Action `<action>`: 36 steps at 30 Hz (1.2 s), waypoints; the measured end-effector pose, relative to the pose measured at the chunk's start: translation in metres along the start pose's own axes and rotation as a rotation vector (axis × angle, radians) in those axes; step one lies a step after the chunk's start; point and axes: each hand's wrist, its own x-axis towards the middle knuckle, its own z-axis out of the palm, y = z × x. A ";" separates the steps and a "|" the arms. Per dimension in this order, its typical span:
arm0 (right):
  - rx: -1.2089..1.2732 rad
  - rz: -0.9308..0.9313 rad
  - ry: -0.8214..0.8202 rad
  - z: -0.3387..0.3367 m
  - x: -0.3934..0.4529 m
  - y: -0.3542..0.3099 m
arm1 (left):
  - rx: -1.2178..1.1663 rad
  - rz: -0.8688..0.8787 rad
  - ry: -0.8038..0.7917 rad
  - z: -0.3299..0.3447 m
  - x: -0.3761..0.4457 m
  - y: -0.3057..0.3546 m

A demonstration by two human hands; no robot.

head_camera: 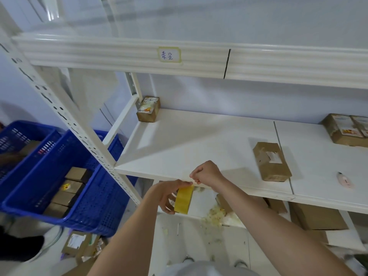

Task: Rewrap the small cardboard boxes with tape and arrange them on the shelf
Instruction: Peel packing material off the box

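My left hand grips a yellowish roll of tape just below the front edge of the white shelf. My right hand, fingers curled, pinches at the top of the roll, where the tape's end seems to be. A small cardboard box with a torn label lies flat on the shelf to the right of my hands. Another small box stands at the back left corner. Two more boxes sit at the far right.
A blue crate left of the rack holds several small boxes; a second blue crate stands behind it. A pinkish small cutter lies on the shelf's right. Cardboard and scraps litter the lower shelf and floor.
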 end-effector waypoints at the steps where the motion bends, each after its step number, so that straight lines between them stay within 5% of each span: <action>1: -0.011 -0.003 -0.006 0.003 0.001 0.001 | 0.006 -0.014 0.006 -0.001 0.002 -0.001; 21: -0.309 0.083 0.123 0.032 0.044 0.009 | 0.101 -0.157 0.223 0.009 0.016 0.009; 36: -0.505 0.096 0.255 0.013 0.050 0.007 | 0.079 -0.106 0.176 0.005 0.027 0.004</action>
